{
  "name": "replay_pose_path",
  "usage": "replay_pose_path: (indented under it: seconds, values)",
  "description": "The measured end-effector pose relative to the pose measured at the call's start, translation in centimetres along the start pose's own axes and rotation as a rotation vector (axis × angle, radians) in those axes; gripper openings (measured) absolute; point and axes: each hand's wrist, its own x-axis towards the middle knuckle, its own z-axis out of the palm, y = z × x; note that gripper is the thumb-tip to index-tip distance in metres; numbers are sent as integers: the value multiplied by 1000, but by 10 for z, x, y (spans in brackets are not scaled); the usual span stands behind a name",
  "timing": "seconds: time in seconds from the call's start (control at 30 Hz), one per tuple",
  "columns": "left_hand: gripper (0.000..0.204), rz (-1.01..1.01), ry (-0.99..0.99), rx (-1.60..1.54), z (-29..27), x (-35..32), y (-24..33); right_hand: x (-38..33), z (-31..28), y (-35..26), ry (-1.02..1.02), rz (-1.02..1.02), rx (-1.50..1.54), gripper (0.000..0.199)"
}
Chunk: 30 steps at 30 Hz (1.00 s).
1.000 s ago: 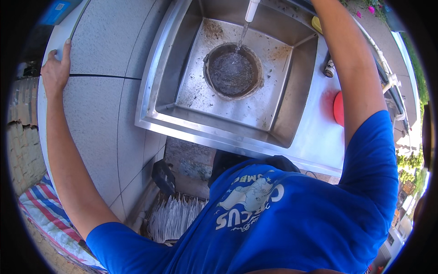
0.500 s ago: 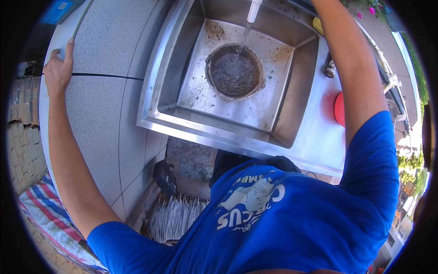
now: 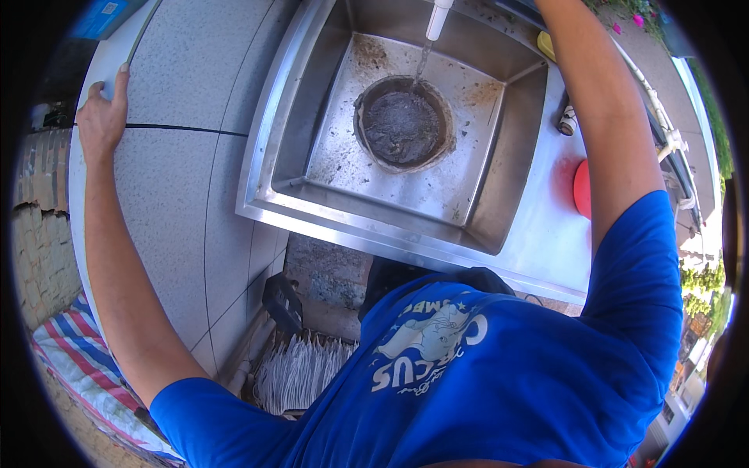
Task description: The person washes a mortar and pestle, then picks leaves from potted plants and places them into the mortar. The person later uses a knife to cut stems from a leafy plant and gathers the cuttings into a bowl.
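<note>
My left hand (image 3: 102,118) rests at the far left edge of the speckled grey tiled counter (image 3: 168,187). Two of its digits stick out apart, the others are partly hidden, and no object shows in it. My right arm (image 3: 607,86) reaches up past the top edge, so my right hand is out of the picture. In the steel sink (image 3: 499,187), water runs from a white tap (image 3: 438,22) into a round, dirt-crusted bowl (image 3: 360,117). Murky grey-brown water fills the bowl, its surface rippling. Dark dirt specks lie on the sink floor around it.
A red round object (image 3: 582,189) and a small dark cylinder (image 3: 567,121) stand right of the sink. Something yellow (image 3: 545,45) lies at its far right corner. Under the counter sits a box of white strips (image 3: 300,374). A striped cloth (image 3: 90,355) lies lower left.
The whole view has shifted very slightly. Water keeps running into the bowl, and my left hand stays at the counter's edge.
</note>
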Motion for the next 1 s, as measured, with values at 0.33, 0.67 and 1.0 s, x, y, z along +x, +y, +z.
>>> replay_pose_path:
  seconds: [0.33,0.67,1.0]
  values:
    - [100,12,22,16,-1,-2,-1,-9,-5,-21,-15,94,74,37]
    - [100,7,38,1,-2,-2,2,-6,-6,-16,-13,98,20,39]
    - [103,18,26,22,10,4,-11,-2,-6,-18,-12,68,-82,39]
